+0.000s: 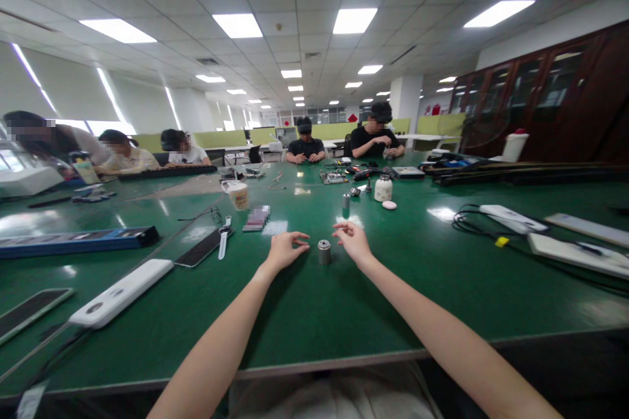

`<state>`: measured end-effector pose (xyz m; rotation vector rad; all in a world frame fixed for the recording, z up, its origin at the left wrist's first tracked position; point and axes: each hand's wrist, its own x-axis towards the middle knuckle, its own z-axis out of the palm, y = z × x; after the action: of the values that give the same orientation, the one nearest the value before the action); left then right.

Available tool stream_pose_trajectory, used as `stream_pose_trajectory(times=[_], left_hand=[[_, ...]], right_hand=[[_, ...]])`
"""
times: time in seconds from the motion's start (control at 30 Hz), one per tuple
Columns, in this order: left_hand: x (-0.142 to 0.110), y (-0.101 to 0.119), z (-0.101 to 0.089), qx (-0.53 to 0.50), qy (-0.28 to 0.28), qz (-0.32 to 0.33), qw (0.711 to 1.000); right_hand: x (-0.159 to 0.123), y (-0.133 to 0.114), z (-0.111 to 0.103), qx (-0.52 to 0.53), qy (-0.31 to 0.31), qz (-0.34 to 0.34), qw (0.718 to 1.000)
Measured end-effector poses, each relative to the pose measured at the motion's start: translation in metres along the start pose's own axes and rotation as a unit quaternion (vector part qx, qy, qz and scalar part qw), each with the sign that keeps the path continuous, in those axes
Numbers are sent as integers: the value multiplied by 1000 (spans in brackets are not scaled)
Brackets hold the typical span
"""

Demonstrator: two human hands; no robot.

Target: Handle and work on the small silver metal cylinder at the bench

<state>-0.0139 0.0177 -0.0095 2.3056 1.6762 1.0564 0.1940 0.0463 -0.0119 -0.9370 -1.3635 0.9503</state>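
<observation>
A short metal cylinder [324,253] with a dark hole in its top stands upright on the green table [334,321]. My left hand [287,250] is just left of it, thumb and fingers apart, holding nothing. To its right hovers my right hand [352,242], its fingers loosely bent and spread, also holding nothing. Neither hand touches the cylinder. Farther back, a slimmer metal cylinder [346,205] stands upright beyond my right hand. Small dark metal parts [354,192] lie behind it, beside a white patterned jar [383,188] and a pale round lid [389,205].
Left are a watch [225,236], a dark phone [199,247], a paper cup [239,196] and a white power strip [122,292]. At right lie black cables [474,226] and a white board [580,254]. Several people sit around the table.
</observation>
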Motion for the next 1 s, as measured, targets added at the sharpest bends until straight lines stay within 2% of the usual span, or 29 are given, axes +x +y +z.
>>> stream_pose_trajectory(times=[0.17, 0.27, 0.53, 0.6, 0.7, 0.8, 0.9, 1.0], left_hand=[[0, 45, -3, -26, 79, 76, 994], [-1, 57, -2, -36, 86, 92, 991], [-4, 53, 4, -50, 56, 108, 991], [-4, 55, 4, -46, 83, 118, 988], [-3, 58, 0, -50, 169, 114, 978], [-1, 54, -4, -62, 225, 78, 969], [1, 46, -5, -78, 228, 58, 969], [1, 40, -3, -81, 212, 51, 973]], right_hand=[[0, 0, 0, 5, 10, 1, 1000], [0, 0, -1, 2, 7, -2, 1000], [1, 1, 1, 1, 6, 1, 1000], [1, 2, 1, -2, 8, -2, 1000], [1, 2, 0, -23, 6, -26, 999], [-3, -1, -2, -103, -26, -80, 991], [-10, -5, -3, -220, -64, -140, 963], [-15, -6, -2, -286, -81, -187, 936]])
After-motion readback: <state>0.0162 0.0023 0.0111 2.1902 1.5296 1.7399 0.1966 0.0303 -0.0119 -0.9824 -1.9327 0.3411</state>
